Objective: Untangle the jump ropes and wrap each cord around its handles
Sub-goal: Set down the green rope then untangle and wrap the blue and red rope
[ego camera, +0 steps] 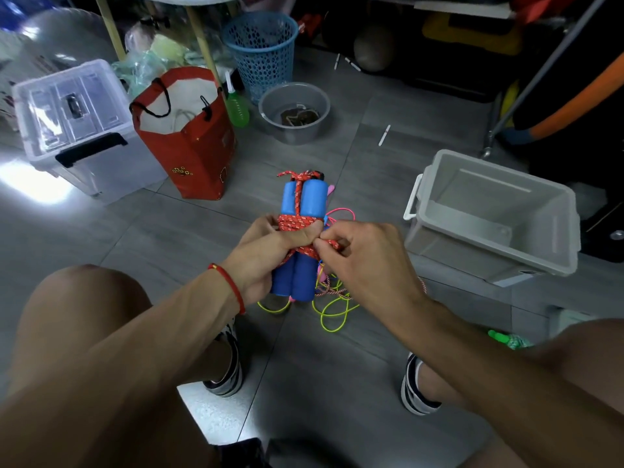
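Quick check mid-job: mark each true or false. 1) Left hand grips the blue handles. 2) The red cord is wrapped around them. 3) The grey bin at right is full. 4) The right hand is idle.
1) True: the left hand grips the blue handles.
2) True: the red cord wraps them.
3) False: no contents show in the grey bin.
4) False: the right hand pinches the red cord.
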